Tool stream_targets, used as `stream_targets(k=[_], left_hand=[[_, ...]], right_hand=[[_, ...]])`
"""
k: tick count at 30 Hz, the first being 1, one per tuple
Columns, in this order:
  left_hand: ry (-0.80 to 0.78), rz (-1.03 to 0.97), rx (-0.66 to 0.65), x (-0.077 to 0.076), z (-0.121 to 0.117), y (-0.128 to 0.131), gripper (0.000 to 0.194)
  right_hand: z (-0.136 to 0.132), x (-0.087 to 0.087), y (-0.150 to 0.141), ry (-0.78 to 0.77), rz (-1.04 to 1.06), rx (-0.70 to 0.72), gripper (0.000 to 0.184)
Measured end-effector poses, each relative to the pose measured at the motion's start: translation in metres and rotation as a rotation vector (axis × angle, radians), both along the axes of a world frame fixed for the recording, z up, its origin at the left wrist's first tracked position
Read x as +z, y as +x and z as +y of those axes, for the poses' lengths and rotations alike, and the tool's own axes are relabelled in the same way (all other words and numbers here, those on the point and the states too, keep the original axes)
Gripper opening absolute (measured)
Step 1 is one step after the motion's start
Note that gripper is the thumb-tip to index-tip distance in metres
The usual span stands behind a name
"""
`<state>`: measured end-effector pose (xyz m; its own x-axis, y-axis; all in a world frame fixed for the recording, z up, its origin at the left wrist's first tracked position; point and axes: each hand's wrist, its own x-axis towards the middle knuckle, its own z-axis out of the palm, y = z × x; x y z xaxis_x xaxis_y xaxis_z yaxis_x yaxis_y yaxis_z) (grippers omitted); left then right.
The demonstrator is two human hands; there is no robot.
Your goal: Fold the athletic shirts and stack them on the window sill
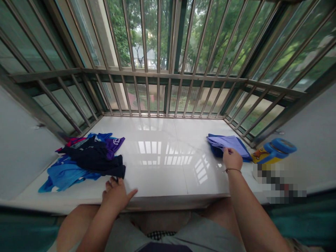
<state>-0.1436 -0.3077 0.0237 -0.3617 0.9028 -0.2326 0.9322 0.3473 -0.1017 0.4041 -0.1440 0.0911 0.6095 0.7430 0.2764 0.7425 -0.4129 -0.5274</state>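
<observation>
On the left of the white sill lies a loose pile of clothes: a dark navy garment (91, 155) on top, a bright blue garment (65, 173) below it and a purple one (113, 145) with a white mark behind. My left hand (115, 194) is at the near edge of the navy garment, thumb stretched out and fingertips at the cloth. To the right, a folded lavender garment (223, 141) rests on a folded dark blue garment (216, 151). My right hand (233, 160) is closed at the near edge of the lavender cloth, its fingertips pinched there.
The glossy white sill (162, 140) reflects the window. Metal bars (165, 75) close off its back and sides. A blue and yellow container (274, 150) with a handle stands at the right, beside a blurred-out patch. My legs are under the front edge.
</observation>
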Motion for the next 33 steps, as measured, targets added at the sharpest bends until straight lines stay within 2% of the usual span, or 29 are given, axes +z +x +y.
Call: stream_targets(k=[2, 4, 6, 8, 11, 14, 16, 18, 19, 21, 23, 26, 30, 33], left_hand=[[-0.006, 0.017, 0.016, 0.002, 0.002, 0.001, 0.104], [-0.020, 0.016, 0.012, 0.009, 0.002, 0.002, 0.102], [-0.070, -0.049, -0.019, 0.023, 0.000, 0.005, 0.092], [-0.124, -0.178, -0.094, 0.042, -0.007, 0.016, 0.078], [-0.061, -0.445, -0.246, 0.079, -0.026, 0.052, 0.071], [0.023, -0.846, -0.411, 0.114, -0.048, 0.099, 0.081], [0.011, -1.111, -0.525, 0.128, -0.059, 0.126, 0.083], [0.039, -1.287, -0.566, 0.135, -0.065, 0.143, 0.067], [0.073, -1.334, -0.557, 0.135, -0.065, 0.147, 0.055], [0.133, -1.357, -0.538, 0.135, -0.063, 0.147, 0.034], [0.142, -1.328, -0.557, 0.135, -0.058, 0.138, 0.022], [0.199, -1.263, -0.614, 0.142, -0.051, 0.114, 0.023], [0.378, -1.219, -0.671, 0.163, -0.047, 0.076, 0.023], [0.542, -1.205, -0.622, 0.179, -0.048, 0.056, 0.023]], right_hand=[[-0.008, 0.003, -0.001, 0.115, 0.070, -0.025, 0.046], [-0.019, 0.009, -0.007, 0.311, 0.216, -0.032, 0.049], [-0.036, 0.018, -0.022, 0.536, 0.393, 0.006, 0.048], [-0.062, 0.032, -0.046, 0.652, 0.511, 0.099, 0.044], [-0.113, 0.056, -0.100, 0.557, 0.568, 0.309, 0.040], [-0.167, 0.078, -0.160, 0.379, 0.567, 0.598, 0.034], [-0.196, 0.087, -0.192, 0.263, 0.544, 0.870, 0.029], [-0.215, 0.092, -0.212, 0.196, 0.498, 1.066, 0.025], [-0.220, 0.093, -0.217, 0.186, 0.484, 1.110, 0.024], [-0.224, 0.096, -0.217, 0.181, 0.522, 1.095, 0.025], [-0.222, 0.100, -0.209, 0.144, 0.638, 1.026, 0.029], [-0.213, 0.108, -0.193, 0.135, 0.713, 0.921, 0.035], [-0.206, 0.124, -0.182, 0.259, 0.515, 0.848, 0.037], [-0.207, 0.130, -0.184, 0.304, 0.465, 0.831, 0.035]])
